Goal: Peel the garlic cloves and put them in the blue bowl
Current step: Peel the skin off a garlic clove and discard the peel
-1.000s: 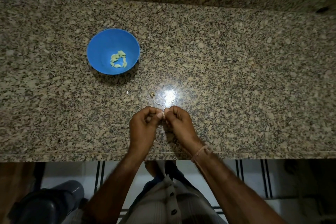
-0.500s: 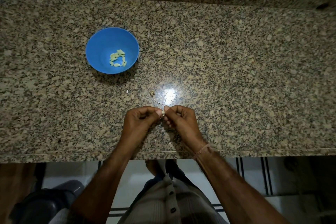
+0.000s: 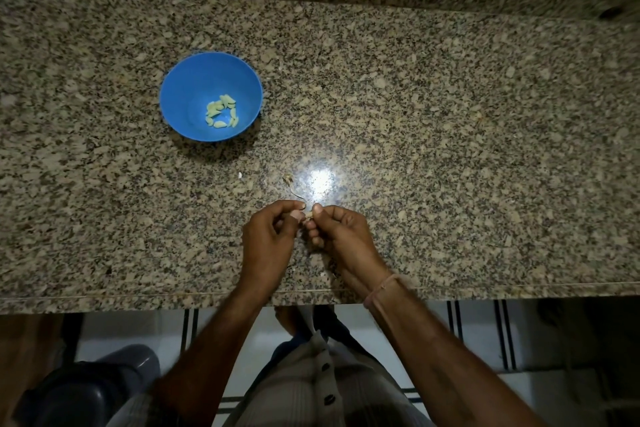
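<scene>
Head view: a garlic clove (image 3: 305, 215) is pinched between the curled fingertips of the left hand (image 3: 268, 239) and the right hand (image 3: 341, 236), low over the granite countertop (image 3: 450, 149) near its front edge. The clove is mostly hidden, so how much skin is left cannot be told. Skin scraps (image 3: 292, 185) are seen just beyond the hands. Peeled cloves (image 3: 221, 111) are gathered in the blue bowl (image 3: 194, 87), well apart to the left.

Step judged: peeling in hand. Next: skin to be stripped off, then the clove carried left and dropped in the bowl.
</scene>
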A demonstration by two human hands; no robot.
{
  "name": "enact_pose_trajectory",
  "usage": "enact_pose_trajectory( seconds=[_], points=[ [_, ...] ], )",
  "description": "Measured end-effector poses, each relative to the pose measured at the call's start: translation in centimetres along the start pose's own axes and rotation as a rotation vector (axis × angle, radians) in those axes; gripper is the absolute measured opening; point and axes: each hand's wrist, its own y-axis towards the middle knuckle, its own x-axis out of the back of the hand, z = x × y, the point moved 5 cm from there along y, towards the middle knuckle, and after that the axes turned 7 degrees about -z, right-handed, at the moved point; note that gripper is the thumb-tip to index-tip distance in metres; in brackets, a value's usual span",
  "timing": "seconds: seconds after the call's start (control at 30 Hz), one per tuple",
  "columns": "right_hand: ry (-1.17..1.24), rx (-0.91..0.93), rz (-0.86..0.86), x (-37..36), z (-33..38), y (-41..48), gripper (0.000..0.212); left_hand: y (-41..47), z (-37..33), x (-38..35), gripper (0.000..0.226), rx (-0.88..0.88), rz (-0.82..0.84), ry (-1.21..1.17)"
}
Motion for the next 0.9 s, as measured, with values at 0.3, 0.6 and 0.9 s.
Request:
enact_pose_trajectory(
  seconds=[0.3, 0.6, 0.9],
  points=[
    [-0.61, 0.481, -0.174, 0.0, 2.0, -0.3, 0.041, -1.2, -1.2, 0.3, 0.01, -0.213, -0.036, 0.132],
    [-0.811, 0.442, -0.047, 0.3, 1.3, 0.0, 0.04, -0.8, -1.2, 0.0, 0.022, -0.447, 0.203, 0.364],
    [-0.678, 0.409, -0.078, 0.4, 0.9, 0.1, 0.043, -0.7, 0.1, -0.1, 0.023, -0.082, 0.193, 0.062]
  ],
)
